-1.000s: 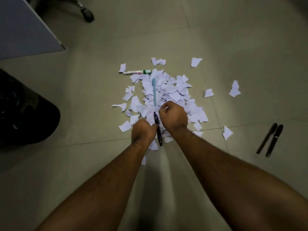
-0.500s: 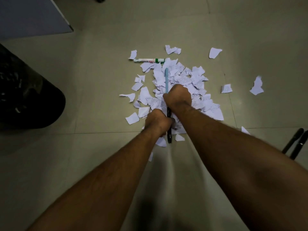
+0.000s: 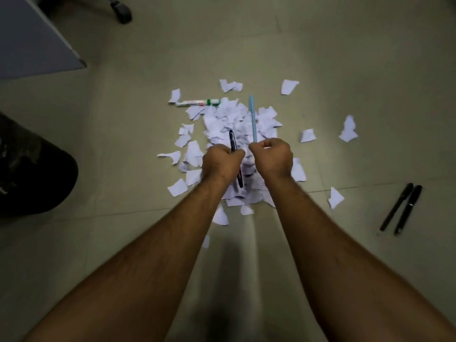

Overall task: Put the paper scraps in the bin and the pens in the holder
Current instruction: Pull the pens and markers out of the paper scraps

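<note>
So right now I've got 1 pen in each fist. My left hand [image 3: 223, 161] is curled tight around the black pen [image 3: 233, 141], which sticks out above and below my knuckles, and my right hand [image 3: 271, 157] is pinched closed on the bottom end of the light blue pen [image 3: 252, 117], which points away from me. Both are over the middle of the paper scraps [image 3: 222, 122].

Progress-wise, honestly not far. The scraps are all on the floor [image 3: 320, 45], 1 big heap plus loose bits scattered around it, so none of that part looks done. The bin [image 3: 37, 174] is the dark thing off to my left, well apart from the pile.

Pens left down there: a white marker with a green band [image 3: 197, 102] at the far edge of the heap, and 2 black pens [image 3: 401, 208] lying side by side off to my right. I can't see the holder anywhere in view, so no idea if anything's in it. My guess is pens first, then the paper.
</note>
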The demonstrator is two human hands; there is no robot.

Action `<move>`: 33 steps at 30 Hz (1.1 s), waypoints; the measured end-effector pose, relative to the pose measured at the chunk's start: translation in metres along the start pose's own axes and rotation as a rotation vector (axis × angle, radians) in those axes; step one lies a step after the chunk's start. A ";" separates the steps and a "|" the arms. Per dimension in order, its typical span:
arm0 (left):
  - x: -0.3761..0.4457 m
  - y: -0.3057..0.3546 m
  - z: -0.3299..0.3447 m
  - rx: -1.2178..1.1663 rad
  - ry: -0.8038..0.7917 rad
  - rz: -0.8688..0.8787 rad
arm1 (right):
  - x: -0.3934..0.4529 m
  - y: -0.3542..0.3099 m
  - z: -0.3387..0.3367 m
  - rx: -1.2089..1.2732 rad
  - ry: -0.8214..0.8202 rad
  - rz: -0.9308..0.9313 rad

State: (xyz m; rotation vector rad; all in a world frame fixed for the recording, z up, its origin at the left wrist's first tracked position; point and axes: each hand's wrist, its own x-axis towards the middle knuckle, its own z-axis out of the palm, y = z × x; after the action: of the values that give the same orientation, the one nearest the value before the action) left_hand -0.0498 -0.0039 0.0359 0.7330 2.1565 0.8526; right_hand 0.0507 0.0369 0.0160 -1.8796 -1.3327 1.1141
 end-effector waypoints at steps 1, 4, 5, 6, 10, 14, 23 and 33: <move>-0.002 0.008 0.012 -0.005 -0.025 0.033 | 0.000 0.008 -0.014 0.023 0.047 0.025; -0.018 0.033 0.061 0.006 -0.156 0.133 | 0.005 0.036 -0.058 0.033 0.152 0.084; -0.029 0.042 0.084 0.028 -0.209 0.166 | 0.007 0.049 -0.078 0.030 0.181 0.112; -0.036 0.047 0.097 0.042 -0.237 0.193 | 0.006 0.057 -0.090 0.027 0.191 0.134; -0.078 0.068 0.166 0.078 -0.354 0.239 | 0.005 0.102 -0.159 0.012 0.320 0.237; -0.113 0.074 0.215 0.173 -0.460 0.293 | -0.012 0.140 -0.215 -0.067 0.465 0.356; -0.153 0.067 0.264 0.353 -0.508 0.366 | -0.037 0.182 -0.256 -0.137 0.507 0.434; -0.142 0.068 0.242 0.255 -0.447 0.401 | -0.031 0.153 -0.229 -0.141 0.573 0.233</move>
State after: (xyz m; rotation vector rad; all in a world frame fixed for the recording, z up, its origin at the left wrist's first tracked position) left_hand 0.2364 0.0243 0.0107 1.3772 1.7539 0.5372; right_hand 0.3160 -0.0410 0.0117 -2.2722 -0.8987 0.5163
